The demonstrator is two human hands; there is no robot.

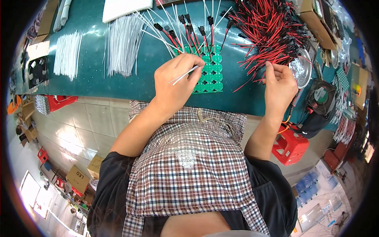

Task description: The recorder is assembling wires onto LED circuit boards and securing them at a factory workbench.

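The left hand (173,81) is curled nearly closed, thumb and forefinger pinching a thin white wire (184,75) that slants across the knuckles, and it rests on the near left part of a green panel of round circuit boards (211,73). That panel is a flat grid of small green discs joined edge to edge, lying on the dark green table (90,85) near its front edge, between the two hands. From its far rows, red and black leads with black plugs (189,29) and more white wires fan away toward the far side. The right hand (279,85) is loosely closed, its fingertips pinching a red lead at the near edge of a big tangled heap of red and black wires (272,27) to the far right. Bundles of white wires (122,43) lie farther left on the table. A small black fan (320,96) sits at the right.
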